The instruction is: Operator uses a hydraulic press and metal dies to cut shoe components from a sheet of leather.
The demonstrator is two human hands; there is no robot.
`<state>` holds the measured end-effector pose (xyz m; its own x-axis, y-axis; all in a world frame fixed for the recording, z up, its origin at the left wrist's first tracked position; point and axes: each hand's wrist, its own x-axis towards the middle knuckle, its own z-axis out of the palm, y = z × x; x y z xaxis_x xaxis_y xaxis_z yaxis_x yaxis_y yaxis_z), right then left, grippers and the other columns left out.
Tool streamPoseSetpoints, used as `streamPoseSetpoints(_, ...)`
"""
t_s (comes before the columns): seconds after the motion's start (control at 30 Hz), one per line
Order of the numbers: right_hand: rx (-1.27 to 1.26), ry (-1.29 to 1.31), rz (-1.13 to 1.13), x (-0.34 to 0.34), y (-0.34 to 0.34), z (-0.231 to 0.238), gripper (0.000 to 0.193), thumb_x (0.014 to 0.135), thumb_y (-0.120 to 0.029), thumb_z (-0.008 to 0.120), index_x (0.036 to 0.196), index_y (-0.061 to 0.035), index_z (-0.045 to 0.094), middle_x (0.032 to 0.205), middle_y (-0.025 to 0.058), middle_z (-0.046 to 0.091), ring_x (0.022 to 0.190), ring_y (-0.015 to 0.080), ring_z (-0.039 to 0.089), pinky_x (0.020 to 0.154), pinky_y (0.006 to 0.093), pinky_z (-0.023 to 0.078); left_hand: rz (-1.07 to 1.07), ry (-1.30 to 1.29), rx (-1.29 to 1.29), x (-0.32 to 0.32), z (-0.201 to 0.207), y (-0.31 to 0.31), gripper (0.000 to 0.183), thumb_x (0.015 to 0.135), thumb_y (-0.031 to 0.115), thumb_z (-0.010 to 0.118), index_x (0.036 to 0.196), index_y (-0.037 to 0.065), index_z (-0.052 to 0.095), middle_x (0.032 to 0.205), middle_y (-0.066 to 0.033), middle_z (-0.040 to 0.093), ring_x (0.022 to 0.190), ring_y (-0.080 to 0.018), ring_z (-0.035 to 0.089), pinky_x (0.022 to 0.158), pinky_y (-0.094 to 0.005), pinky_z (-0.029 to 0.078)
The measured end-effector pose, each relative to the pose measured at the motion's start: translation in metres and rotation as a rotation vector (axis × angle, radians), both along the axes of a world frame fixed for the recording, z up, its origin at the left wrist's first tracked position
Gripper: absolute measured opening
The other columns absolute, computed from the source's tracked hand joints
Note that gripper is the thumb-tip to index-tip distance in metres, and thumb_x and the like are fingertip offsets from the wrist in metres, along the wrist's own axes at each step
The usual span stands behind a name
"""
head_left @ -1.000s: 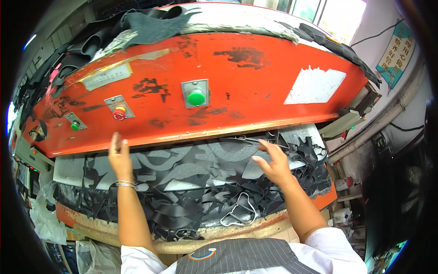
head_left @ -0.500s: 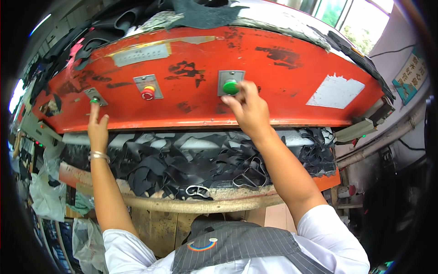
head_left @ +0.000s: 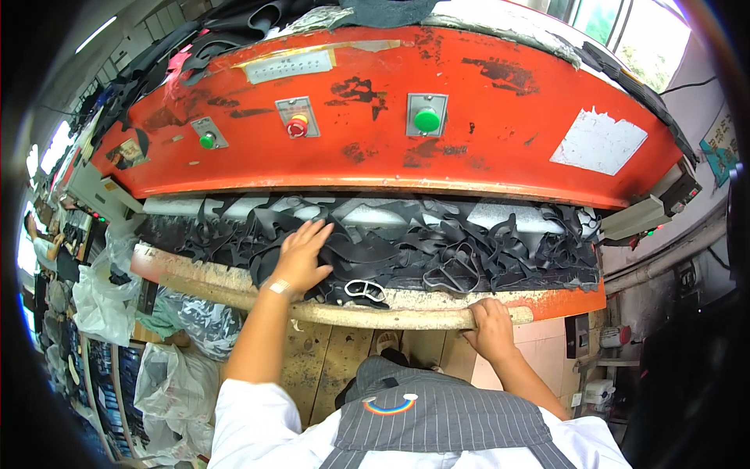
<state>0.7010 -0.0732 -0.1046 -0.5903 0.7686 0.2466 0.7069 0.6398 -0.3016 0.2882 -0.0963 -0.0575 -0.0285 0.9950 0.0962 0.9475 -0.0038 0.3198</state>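
Note:
My left hand (head_left: 303, 256) is over the heap of black sheet scraps (head_left: 359, 252) on the machine bed. Its fingers are spread and hold nothing; whether the palm presses on the scraps I cannot tell. My right hand (head_left: 492, 331) has its fingers curled over the beige front rail (head_left: 391, 318), towards its right end. Between the hands, at the bed's front, lies a small white-edged cutting die (head_left: 366, 292). A larger dark-metal cutting die (head_left: 453, 273) rests on the scraps to its right.
Above the bed spans a red press beam (head_left: 351, 148) with a large green button (head_left: 427, 119), a red button (head_left: 297, 127) and a small green button (head_left: 207, 140). Plastic bags (head_left: 176, 387) stand at left. Farther left is another person (head_left: 45, 246). A bracket (head_left: 633, 219) juts out at right.
Both hands have left the green buttons. My left hand has come down and right over the scraps; my right hand has dropped onto the front rail. The view has shifted slightly.

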Motion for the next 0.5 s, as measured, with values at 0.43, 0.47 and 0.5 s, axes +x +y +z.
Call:
streamPoseSetpoints(0.43,-0.098,-0.045,0.093,0.015,0.019,0.011,0.046,0.051,-0.017,0.085,0.091,-0.005,0.064,0.09,0.0116,0.055,0.089,0.0326,0.055,0.079,0.0426,0.046,0.177,-1.193,0.334,-0.058,0.098,-0.005,0.015,0.086,0.008,0.061,0.099,0.001,0.062,0.079,-0.0041,0.065,0.063,-0.0108,0.059,0.061,-0.0301,0.05)
streamPoseSetpoints(0.47,-0.128,-0.085,0.141,0.018,0.026,0.016,0.049,0.055,-0.022,0.086,0.097,-0.0039,0.067,0.092,0.0133,0.059,0.09,0.034,0.058,0.081,0.042,0.047,0.222,-0.884,0.254,-0.062,0.101,-0.007,0.015,0.085,0.011,0.064,0.096,0.0,0.064,0.078,-0.0039,0.066,0.065,-0.0114,0.06,0.061,-0.0293,0.05)
streamPoseSetpoints(0.5,-0.133,-0.084,0.162,0.021,0.038,0.024,0.049,0.055,-0.022,0.086,0.097,-0.0039,0.067,0.092,0.0133,0.059,0.09,0.034,0.058,0.081,0.042,0.047,0.279,-0.569,0.172,-0.067,0.104,-0.016,0.017,0.084,0.013,0.067,0.094,0.0,0.066,0.078,-0.0037,0.067,0.067,-0.012,0.062,0.061,-0.0286,0.051)
